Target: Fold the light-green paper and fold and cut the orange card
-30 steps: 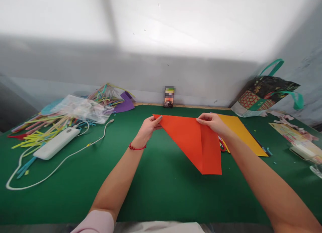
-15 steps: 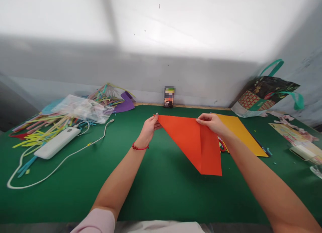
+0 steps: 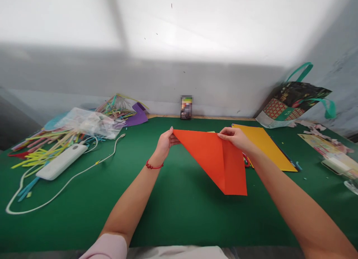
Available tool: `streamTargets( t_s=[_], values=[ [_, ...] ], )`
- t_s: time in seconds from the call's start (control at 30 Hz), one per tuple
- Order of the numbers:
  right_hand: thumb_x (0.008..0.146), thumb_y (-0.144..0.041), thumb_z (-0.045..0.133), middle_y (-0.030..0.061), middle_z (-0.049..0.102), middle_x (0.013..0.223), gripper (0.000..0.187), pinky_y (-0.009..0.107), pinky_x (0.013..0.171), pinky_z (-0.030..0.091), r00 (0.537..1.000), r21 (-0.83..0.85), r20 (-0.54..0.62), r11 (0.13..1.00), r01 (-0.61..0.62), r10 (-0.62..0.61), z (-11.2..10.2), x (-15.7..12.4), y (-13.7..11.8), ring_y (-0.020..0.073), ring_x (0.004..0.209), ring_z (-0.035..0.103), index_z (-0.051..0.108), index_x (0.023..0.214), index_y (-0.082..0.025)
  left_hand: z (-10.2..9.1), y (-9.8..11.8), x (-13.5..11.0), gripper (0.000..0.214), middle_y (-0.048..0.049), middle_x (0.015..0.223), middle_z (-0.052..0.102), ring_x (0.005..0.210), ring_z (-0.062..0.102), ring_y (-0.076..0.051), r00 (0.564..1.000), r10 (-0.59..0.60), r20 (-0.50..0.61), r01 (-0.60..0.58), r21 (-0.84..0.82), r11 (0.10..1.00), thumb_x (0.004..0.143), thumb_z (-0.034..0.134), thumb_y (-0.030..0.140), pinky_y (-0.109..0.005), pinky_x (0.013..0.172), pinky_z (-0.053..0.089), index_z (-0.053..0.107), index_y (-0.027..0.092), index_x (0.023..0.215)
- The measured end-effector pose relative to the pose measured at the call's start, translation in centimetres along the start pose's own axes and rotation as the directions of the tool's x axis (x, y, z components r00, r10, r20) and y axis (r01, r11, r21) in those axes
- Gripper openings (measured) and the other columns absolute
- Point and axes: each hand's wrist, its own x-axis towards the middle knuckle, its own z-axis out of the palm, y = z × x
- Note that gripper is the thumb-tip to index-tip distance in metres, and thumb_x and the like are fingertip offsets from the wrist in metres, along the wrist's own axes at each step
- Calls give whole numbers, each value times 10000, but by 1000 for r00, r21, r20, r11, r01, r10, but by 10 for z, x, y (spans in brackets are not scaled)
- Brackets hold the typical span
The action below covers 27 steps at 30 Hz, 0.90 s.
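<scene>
Head view: a pale wall (image 3: pixel 209 38), lit brightly in its upper part, rises behind a green-topped bench (image 3: pixel 173 223) that spans the width of the scene. Across the bench's left side spreads a heap of multicoloured paper strips (image 3: pixel 47 139), partly covered by a crumpled clear plastic bag (image 3: pixel 89 122). At the far right, a patterned tote bag (image 3: pixel 302 98) with teal handles leans near the wall. A folded sheet of orange paper (image 3: pixel 207 150) is held up over the middle of the bench, its slanting edge running down to a low point and a straight-sided panel standing to the right of a crease; whether its lower edge touches the green surface I cannot tell. Just beyond it on the right lies a yellow sheet (image 3: pixel 268 150), with darker edges showing beneath. The left hand (image 3: pixel 165 142) pinches the orange paper's upper left corner between thumb and fingers; the right hand (image 3: pixel 234 137) pinches the top edge near the crease, its fingers bent. A white power bank (image 3: pixel 61 162) rests beside the strips, near a looping white cable (image 3: pixel 69 182). Smallest are a red handle (image 3: pixel 246 160), partly hidden behind the orange paper, and a red beaded bracelet (image 3: pixel 153 166) on the left wrist.
</scene>
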Motion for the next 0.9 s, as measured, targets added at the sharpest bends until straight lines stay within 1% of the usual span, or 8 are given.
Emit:
streamTargets(
  t_s=[0.17,0.27,0.37,0.47,0.6,0.73,0.83,0.9],
  values=[
    [643,-563,656,21,593,680,362,287,559,350,999,-28,-31,1000,10,-11,2,-1,-2,170,646,511,613,633,-203,-1,2,-1,384,-84,679,702,593,655,-187,999,29,-13,-28,63,998,731,606,525,-308,631,523,638,146,677],
    [649,-563,652,20,586,675,364,286,555,339,999,-37,-36,999,8,-9,2,0,-1,167,638,501,614,639,-201,0,3,-2,392,-81,686,702,593,652,-189,998,56,6,-56,69,996,723,606,537,-316,638,521,639,148,685],
    [659,-555,647,17,580,684,353,285,559,333,1000,-35,-28,999,-5,4,1,0,1,164,643,495,609,644,-204,2,2,-3,366,-76,701,705,614,657,-194,999,34,26,-35,2,999,733,592,511,-319,642,517,639,152,679],
    [663,-543,645,16,575,690,341,286,571,335,1000,-25,-15,1000,-15,14,2,0,0,167,658,497,606,642,-205,3,1,-1,322,-78,703,709,668,672,-210,1000,-6,-9,6,-63,998,747,573,458,-326,670,515,625,156,647],
    [661,-536,647,17,577,685,338,288,574,335,1000,-20,-2,1000,-23,23,6,2,-2,167,660,497,607,642,-201,0,0,3,307,-97,711,713,751,689,-236,998,-38,-40,36,-64,997,764,550,423,-333,702,514,608,152,631],
    [649,-543,651,13,581,677,354,280,570,333,1000,-9,-3,1000,-13,13,7,4,-2,156,650,493,611,643,-191,-3,-4,7,333,-91,710,712,726,689,-219,999,-25,-45,23,-39,999,786,531,448,-309,671,524,611,144,674],
    [626,-552,665,13,593,671,374,274,566,344,1000,27,-26,1000,-16,16,9,8,3,153,642,501,606,633,-182,1,-9,10,423,-104,795,722,727,688,-216,1000,-7,27,6,10,1000,789,527,538,-314,656,537,634,129,800],
    [631,-549,665,13,600,674,372,270,562,351,998,68,-59,997,-24,28,12,13,9,154,641,509,605,640,-182,5,-15,11,450,-117,913,722,781,688,-225,993,-8,116,-1,72,997,750,598,546,-327,680,548,639,127,908]
  ],
)
